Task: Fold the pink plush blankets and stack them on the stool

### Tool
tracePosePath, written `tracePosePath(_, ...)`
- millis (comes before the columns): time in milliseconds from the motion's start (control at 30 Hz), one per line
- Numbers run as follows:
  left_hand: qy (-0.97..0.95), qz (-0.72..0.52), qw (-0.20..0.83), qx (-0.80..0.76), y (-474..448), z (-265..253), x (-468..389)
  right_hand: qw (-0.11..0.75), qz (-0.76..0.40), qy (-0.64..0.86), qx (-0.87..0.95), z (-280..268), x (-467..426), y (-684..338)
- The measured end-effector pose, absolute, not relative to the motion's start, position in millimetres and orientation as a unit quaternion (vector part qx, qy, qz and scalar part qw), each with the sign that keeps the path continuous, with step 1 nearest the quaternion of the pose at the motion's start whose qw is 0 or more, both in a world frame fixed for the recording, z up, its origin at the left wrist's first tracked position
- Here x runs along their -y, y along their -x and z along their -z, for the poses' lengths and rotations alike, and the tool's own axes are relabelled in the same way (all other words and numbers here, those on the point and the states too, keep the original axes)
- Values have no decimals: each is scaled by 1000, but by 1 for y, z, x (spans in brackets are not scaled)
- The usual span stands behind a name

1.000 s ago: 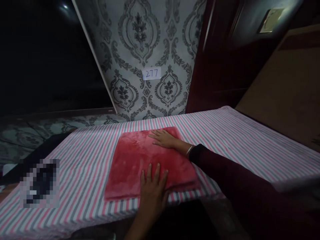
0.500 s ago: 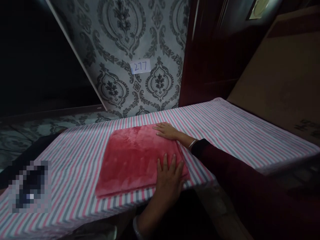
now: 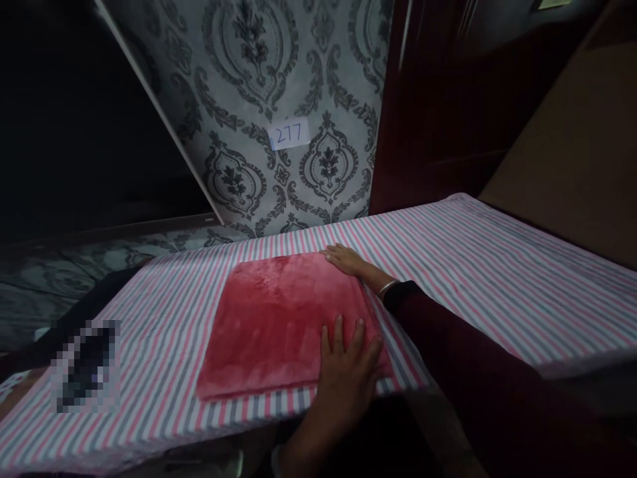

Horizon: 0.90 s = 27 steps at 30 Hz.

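Observation:
A folded red plush cloth (image 3: 273, 318), like a small blanket, lies flat on a striped sheet. My left hand (image 3: 348, 372) rests on its near right part, fingers spread over the pile. At the far right corner of the cloth, my right hand (image 3: 346, 259) lies with its fingers stretched out along the top and edge. Neither hand is closed round anything. Folded layers show along the near edge of the cloth.
The striped sheet (image 3: 423, 245) covers a table against a patterned wall (image 3: 328, 159) bearing a paper marked 277 (image 3: 289, 134). A dark screen (image 3: 89, 119) stands left, a cardboard box (image 3: 572, 166) right. A pixelated dark patch (image 3: 87, 368) covers something at the left.
The view has shifted slightly, so the scene sits farther right. My right hand has slid a little toward the cloth's right edge. My left hand stays on the near right part.

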<state>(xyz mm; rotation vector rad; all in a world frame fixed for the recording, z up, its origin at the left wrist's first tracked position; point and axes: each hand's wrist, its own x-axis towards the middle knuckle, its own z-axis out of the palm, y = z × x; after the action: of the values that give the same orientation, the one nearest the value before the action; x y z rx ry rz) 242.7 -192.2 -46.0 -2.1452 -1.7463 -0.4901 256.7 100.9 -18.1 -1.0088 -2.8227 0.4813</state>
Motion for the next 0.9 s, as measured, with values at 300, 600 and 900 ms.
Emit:
tracePosePath(300,760,195,73,616,-241,30,201,155,-101,375,908,-33,-38,-286)
tracePosePath(600,763,211,-82,605,-182,-50,134,214,-77,282,932,23,90,-354)
tracePosePath(900,727,5,-81,682,-188,-20,12,310,-96,283,903,62,91,-352)
